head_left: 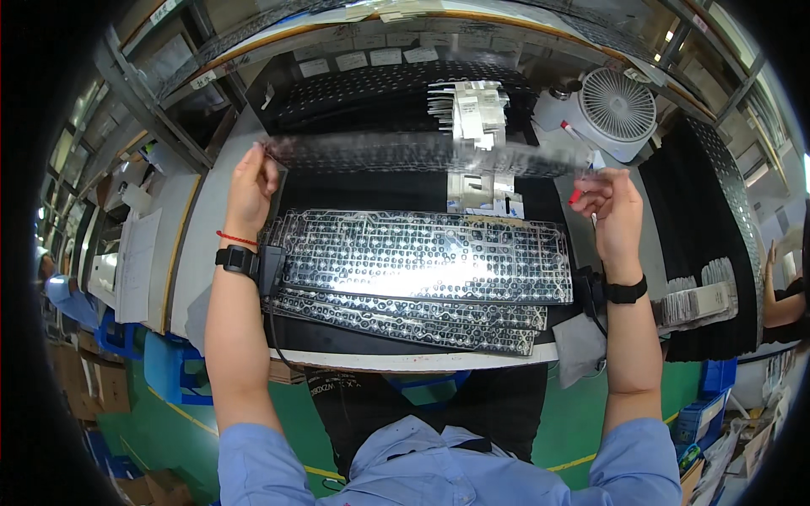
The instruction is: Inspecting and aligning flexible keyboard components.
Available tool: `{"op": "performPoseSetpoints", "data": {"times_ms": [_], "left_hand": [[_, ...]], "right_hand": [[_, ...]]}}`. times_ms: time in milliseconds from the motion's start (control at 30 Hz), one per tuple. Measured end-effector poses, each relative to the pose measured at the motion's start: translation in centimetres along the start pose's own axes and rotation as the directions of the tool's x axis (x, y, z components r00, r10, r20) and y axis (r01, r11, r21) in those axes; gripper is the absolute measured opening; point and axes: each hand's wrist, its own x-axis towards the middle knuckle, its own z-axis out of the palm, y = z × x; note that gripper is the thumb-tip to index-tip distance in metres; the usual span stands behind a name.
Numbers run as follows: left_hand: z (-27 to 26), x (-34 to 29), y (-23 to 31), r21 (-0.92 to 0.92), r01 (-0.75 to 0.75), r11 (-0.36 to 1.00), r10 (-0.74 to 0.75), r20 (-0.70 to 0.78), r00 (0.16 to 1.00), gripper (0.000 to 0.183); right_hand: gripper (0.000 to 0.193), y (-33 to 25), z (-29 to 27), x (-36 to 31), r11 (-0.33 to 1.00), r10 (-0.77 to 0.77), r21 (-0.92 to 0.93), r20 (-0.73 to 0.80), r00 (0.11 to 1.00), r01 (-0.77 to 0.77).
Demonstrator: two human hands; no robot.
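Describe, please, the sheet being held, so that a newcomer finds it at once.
Start at the black-topped table, beyond its pile of patterned sheets. Between the left grip and right grip spans a dark, see-through sheet, blurred here. Unlike the piled sheets, it is held up.

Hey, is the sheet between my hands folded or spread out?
Spread lengthwise: the sheet reaches from your left hand to your right hand. Blur hides whether its width is folded.

Glare whitens the stacked sheets (413, 257), blur smears the raised sheet (363, 155), and the overhead shelf (506, 23) bows.
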Motion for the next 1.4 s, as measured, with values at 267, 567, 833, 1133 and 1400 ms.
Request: {"op": "performPoseSetpoints", "data": {"times_ms": [267, 567, 833, 1133, 1400], "left_hand": [[3.6, -0.8, 1.2, 0.189, 0.025, 0.982, 0.002, -0.14, 0.99, 0.016], [1.8, -0.2, 0.3, 0.192, 0.069, 0.979, -0.049, -0.108, 0.993, 0.016], [0.1, 0.3, -0.1, 0.047, 0.074, 0.996, -0.068, -0.124, 0.99, 0.02], [1.7, 0.4, 0.4, -0.182, 0.033, 0.983, -0.079, -0.252, 0.965, 0.047], [0.5, 0.1, 0.2, -0.018, 0.159, 0.987, -0.16, -0.15, 0.976, 0.039]], "right_hand": [[0.025, 0.7, -1.1, 0.3, 0.99, -0.046, -0.129, 0.094, 0.995, 0.058], [0.03, 1.3, -1.2, 0.6, 0.989, -0.146, -0.013, 0.043, 0.988, 0.146], [0.026, 0.3, -1.3, 0.0, 0.98, -0.198, 0.049, 0.13, 0.971, 0.193], [0.024, 1.0, -1.3, 0.6, 0.946, 0.091, -0.322, 0.115, 0.989, -0.049], [0.028, 2.5, -2.0, 0.3, 0.736, 0.416, -0.676, 0.44, 0.796, -0.011]]}}
